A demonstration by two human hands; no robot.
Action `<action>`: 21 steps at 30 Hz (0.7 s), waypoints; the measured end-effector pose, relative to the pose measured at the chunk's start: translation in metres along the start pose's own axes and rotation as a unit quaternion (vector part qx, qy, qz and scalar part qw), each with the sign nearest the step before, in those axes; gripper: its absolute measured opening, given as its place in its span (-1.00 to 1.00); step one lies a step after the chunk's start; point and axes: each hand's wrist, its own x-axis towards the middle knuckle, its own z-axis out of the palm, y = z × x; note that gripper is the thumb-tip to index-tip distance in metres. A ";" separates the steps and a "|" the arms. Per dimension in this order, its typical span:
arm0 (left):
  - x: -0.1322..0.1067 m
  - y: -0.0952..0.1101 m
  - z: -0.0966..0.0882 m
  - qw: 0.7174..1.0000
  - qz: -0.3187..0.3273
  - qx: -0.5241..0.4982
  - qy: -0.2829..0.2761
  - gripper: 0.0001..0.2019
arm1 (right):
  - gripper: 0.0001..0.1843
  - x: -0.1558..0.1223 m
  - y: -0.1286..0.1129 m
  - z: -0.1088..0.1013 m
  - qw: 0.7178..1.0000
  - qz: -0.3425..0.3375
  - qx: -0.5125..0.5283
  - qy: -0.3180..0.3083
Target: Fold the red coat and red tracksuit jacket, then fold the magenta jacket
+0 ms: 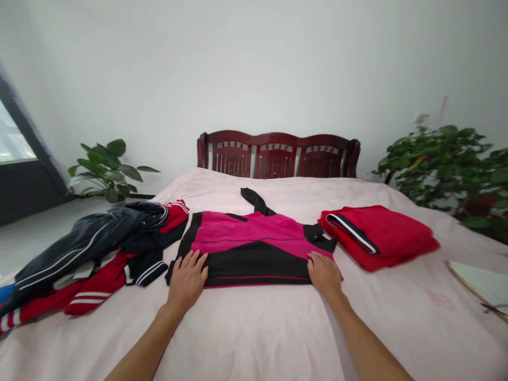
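A magenta and black jacket [250, 230] lies sideways on the bed, its collar end to the right and its black hem to the left. Along its near side a black sleeve [257, 264] is folded flat over the body. The far sleeve [256, 200] sticks out bent beyond the jacket. My left hand [188, 278] rests with fingers apart on the near left corner, by the cuff end of the folded sleeve. At the near right corner, my right hand [324, 272] lies over the shoulder, its fingers on the cloth. Both thumbs point inward.
A loose heap of navy and red clothes [91, 246] lies at the left. Folded red clothes [381, 235] are stacked at the right. A board with paper [480, 286] sits at the right edge of the pink sheet [254, 333]. Beyond stands a wooden headboard [278, 153], with plants either side.
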 end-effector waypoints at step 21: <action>0.000 -0.002 0.002 0.999 0.018 0.036 0.009 -0.58 | -0.60 -0.002 0.004 0.006 1.000 -0.002 -0.011 0.002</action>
